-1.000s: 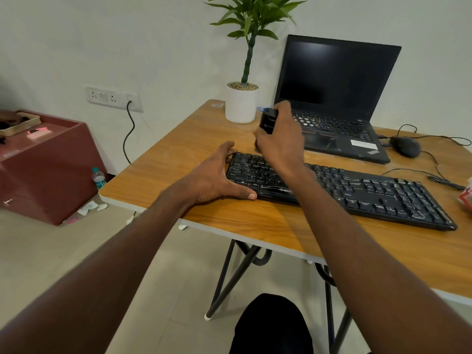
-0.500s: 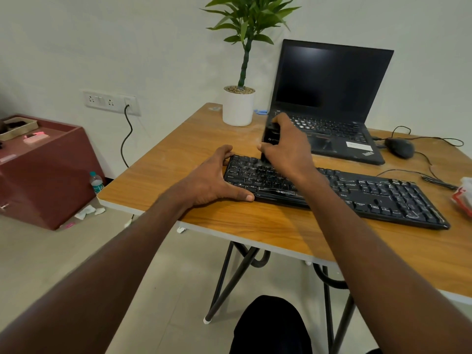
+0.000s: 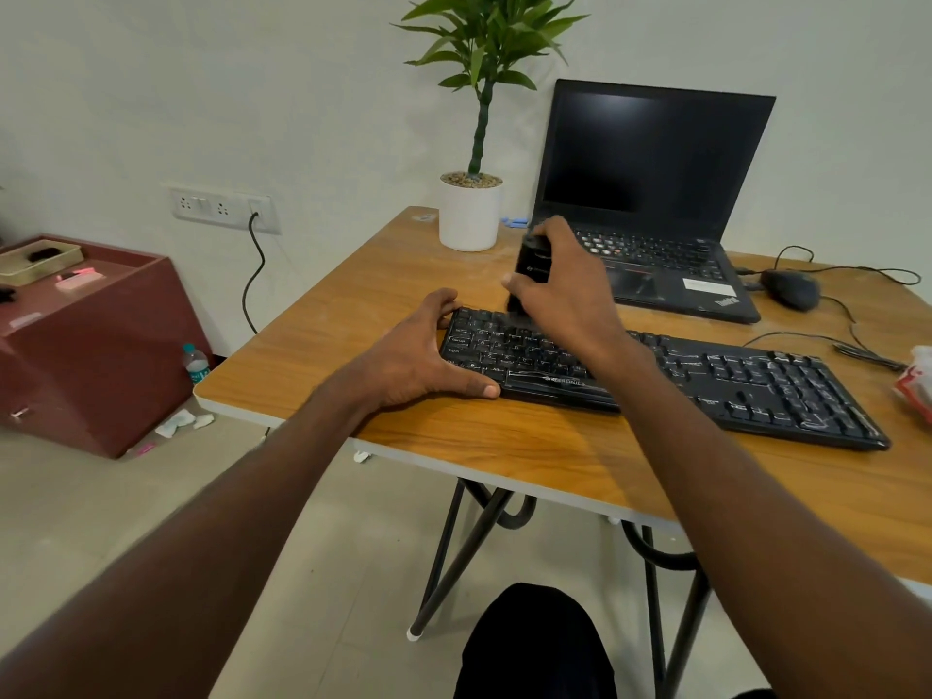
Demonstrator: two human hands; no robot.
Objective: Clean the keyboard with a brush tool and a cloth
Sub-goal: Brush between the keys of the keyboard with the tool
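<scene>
A wooden bench (image 3: 323, 345) with thin black metal legs (image 3: 454, 552) stands against a plain white wall (image 3: 151, 93). A black keyboard (image 3: 756, 385) lies across the bench, close to the front edge. White scratchy marks show on its right keys.

The left hand (image 3: 418, 355) rests flat on the bench at the left end of the keyboard. Its fingers lie straight along the far corner of the keyboard and its thumb lies along the near edge, so it steadies the keyboard. The right hand (image 3: 570, 290) is above the far left keys. Its fingers curl round a black brush tool (image 3: 529, 264) and hold it upright. The low end of the tool is blurred just above the top row of keys, so I cannot tell if it touches them.

Behind the keyboard sits an open black laptop (image 3: 650, 158) with a dark screen. To the left of the laptop is a green plant in a white pot (image 3: 470, 214). A small blue thing (image 3: 514, 223) lies between the pot and the laptop. A black mouse (image 3: 789, 289) with a wire sits to the right of the laptop. A red and white packet (image 3: 915, 385) peeks in at the right edge.

On the wall is a white socket strip (image 3: 222, 208) with a black cord (image 3: 252, 274) hanging down. A dark red cabinet (image 3: 85, 345) stands on the pale tiled floor (image 3: 151, 496) to the left, with a tray (image 3: 40, 259) on top. A small water bottle (image 3: 195, 364) and bits of white paper (image 3: 181, 423) lie on the floor beside it.
</scene>
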